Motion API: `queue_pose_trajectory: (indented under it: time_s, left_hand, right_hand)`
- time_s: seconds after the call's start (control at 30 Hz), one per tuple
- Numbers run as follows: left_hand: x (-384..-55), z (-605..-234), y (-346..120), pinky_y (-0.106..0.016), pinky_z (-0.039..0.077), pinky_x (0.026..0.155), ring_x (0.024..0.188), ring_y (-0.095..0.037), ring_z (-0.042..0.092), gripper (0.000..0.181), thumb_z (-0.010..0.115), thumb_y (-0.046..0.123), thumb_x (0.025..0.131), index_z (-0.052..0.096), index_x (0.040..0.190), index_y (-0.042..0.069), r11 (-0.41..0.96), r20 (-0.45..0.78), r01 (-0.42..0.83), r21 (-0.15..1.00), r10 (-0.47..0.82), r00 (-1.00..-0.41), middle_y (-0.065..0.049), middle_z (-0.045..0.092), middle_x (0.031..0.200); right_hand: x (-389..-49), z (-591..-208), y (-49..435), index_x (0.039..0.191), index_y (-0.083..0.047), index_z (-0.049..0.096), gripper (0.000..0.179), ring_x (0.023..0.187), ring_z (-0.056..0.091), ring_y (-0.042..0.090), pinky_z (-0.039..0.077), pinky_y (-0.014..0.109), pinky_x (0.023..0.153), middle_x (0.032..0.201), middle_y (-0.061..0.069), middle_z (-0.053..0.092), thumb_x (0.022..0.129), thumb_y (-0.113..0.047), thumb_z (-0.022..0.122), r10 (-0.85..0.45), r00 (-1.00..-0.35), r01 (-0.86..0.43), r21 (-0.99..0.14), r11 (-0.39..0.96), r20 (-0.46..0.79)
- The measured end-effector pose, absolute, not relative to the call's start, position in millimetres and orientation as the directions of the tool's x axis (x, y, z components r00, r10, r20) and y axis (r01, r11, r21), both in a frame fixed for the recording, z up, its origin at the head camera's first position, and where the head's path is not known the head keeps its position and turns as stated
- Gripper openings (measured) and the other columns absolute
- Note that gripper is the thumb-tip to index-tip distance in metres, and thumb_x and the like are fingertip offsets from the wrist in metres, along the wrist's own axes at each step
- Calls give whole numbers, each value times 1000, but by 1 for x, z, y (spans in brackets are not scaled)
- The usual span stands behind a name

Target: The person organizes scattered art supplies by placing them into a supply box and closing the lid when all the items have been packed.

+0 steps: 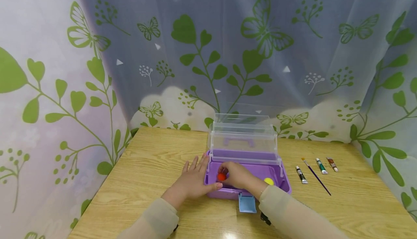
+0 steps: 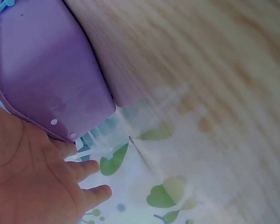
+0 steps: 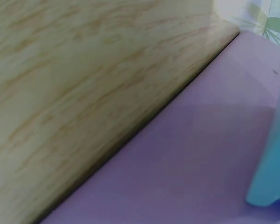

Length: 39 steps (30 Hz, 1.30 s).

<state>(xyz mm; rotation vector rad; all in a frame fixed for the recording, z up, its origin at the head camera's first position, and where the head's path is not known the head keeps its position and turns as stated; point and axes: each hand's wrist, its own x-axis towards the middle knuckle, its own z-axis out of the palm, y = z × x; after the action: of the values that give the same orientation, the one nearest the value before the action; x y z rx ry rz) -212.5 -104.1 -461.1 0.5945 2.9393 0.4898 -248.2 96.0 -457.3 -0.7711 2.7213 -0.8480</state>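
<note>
A purple storage box [image 1: 224, 194] stands on the table, its clear lid [image 1: 242, 128] raised at the back. My right hand [image 1: 239, 175] reaches into the left part of the box. Thumb and fingers there pinch a small red ball [image 1: 222, 177], low inside the walls. A yellow ball [image 1: 268, 181] lies at the right front of the box, partly behind my right wrist. With fingers spread, my left hand [image 1: 194, 182] rests along the box's left rim. In the left wrist view, its palm faces the purple side wall [image 2: 51, 70].
The blue latch [image 1: 247, 203] hangs down at the box's front. Right of the box lie a black paint tube [image 1: 301, 175], a purple-handled paintbrush [image 1: 316, 176], a green paint tube [image 1: 321, 166] and a brown one [image 1: 332, 164]. A patterned curtain [image 1: 202, 51] stands behind the wooden table [image 1: 153, 159].
</note>
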Motion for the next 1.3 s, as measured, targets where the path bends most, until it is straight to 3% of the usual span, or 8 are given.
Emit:
queue_pose_trajectory:
  time_s: [0.77, 1.3]
  left_hand:
    - [-213, -463, -104, -61, 8, 119, 151, -40, 9, 113, 38, 85, 85, 8, 161, 7, 873, -43, 352, 337, 387, -921, -7, 2, 168]
    - [-212, -462, -103, -62, 6, 119, 151, -41, 10, 109, 44, 80, 88, 8, 161, 7, 870, -43, 349, 347, 387, -921, -6, 2, 168]
  right_hand:
    - [-242, -443, 112, 110, -3, 68, 37, 100, 66, 34, 52, 51, 91, 101, 12, 71, 77, -7, 84, -516, -856, -395, -597, 698, -38]
    - [-234, -414, 133, 111, -4, 69, 32, 102, 65, 32, 52, 49, 91, 103, 9, 70, 81, -6, 81, -475, -878, -327, -644, 692, -64]
